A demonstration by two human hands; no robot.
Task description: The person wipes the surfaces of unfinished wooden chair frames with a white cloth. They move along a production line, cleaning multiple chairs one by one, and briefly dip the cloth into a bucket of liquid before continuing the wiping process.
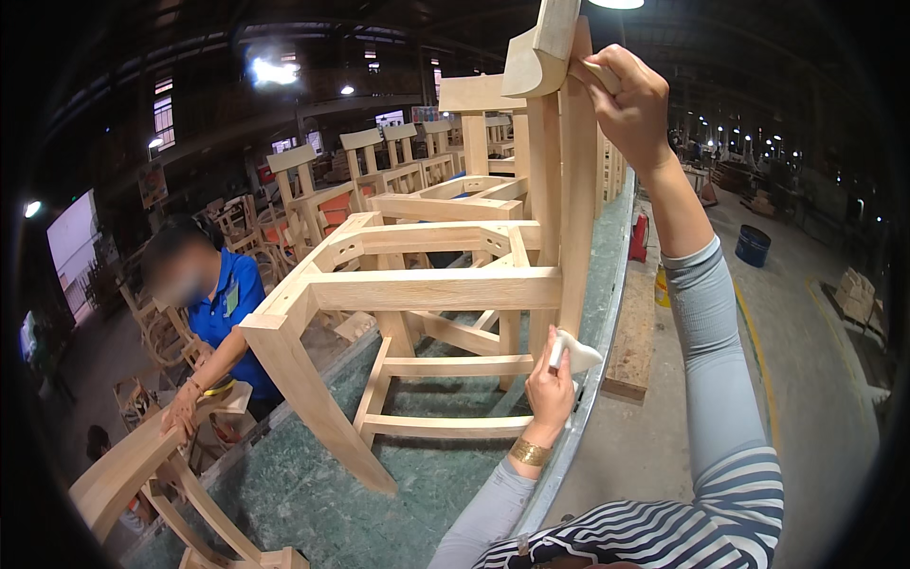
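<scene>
Unfinished pale wooden chair frame, upright on green workbench, small white pad pressed against its back post

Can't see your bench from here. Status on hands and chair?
Left hand pressing white pad on chair rear leg. Right hand gripping the backrest post. Co-worker clear, left.

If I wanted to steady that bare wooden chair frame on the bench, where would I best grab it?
Probably high on the back post, coming from the right side, as the right hand does. The post is a slim upright bar that fingers can wrap, and it stands at the open edge of the green-topped bench. The left hand is low by the same post, holding a small white pad.
</scene>
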